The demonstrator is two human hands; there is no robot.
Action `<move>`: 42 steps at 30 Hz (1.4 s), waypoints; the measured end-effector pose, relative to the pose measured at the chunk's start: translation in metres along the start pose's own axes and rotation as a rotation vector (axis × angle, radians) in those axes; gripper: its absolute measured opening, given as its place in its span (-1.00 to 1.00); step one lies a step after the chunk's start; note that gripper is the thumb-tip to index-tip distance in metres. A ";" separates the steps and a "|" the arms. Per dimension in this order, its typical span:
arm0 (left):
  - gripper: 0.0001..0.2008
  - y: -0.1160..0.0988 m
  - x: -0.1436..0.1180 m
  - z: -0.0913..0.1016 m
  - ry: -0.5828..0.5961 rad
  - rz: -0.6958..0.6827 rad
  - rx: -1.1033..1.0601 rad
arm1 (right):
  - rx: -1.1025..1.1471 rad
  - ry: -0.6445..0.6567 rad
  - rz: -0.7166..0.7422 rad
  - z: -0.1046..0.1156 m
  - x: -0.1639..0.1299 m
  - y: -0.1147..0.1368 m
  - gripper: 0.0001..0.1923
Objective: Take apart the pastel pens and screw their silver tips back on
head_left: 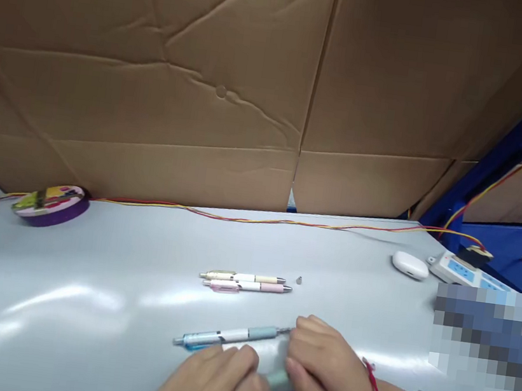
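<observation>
My left hand (217, 385) and my right hand (327, 371) are both closed near the front of the table. Between them shows the light green grip of a pen (279, 380); my fingers cover the rest of it. Just behind lies a blue and white pen (235, 334), its narrow bare end reaching my right fingertips; whether they touch it I cannot tell. Farther back, a cream and white pen (244, 277) and a pink and white pen (249, 287) lie side by side. Beside their points sits a small metal pen tip (298, 280).
A purple-sided round tin (59, 211) stands at the back left. Toward the right are a white earbud case (410, 265) and a power strip (460, 270). Red and yellow wires (219, 217) run along the back edge, before a cardboard wall (195, 110). A blurred patch covers the right side.
</observation>
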State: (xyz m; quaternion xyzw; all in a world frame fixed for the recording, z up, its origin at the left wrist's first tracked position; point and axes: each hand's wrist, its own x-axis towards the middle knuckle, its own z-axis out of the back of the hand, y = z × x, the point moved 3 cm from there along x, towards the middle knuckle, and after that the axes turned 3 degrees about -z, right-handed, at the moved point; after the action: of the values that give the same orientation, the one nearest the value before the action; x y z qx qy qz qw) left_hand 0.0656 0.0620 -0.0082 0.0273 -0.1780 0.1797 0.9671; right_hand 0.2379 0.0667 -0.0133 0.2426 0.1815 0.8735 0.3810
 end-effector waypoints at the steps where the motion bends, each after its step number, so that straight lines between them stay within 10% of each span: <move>1: -0.64 0.002 0.000 -0.008 0.049 0.052 -0.034 | -0.025 0.021 0.037 -0.002 0.000 0.001 -0.56; 12: -0.93 0.020 0.008 -0.008 0.239 0.428 -0.540 | 0.144 -0.044 -0.002 0.012 0.004 -0.012 -0.67; 42: -0.93 0.018 0.012 0.001 0.306 0.414 -0.506 | 0.161 0.126 -0.124 0.007 0.005 -0.018 -0.82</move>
State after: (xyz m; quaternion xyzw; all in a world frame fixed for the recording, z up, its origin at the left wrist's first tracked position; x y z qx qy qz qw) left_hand 0.0693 0.0831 -0.0036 -0.2766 -0.0717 0.3239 0.9019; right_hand 0.2492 0.0828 -0.0149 0.2054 0.2894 0.8443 0.4016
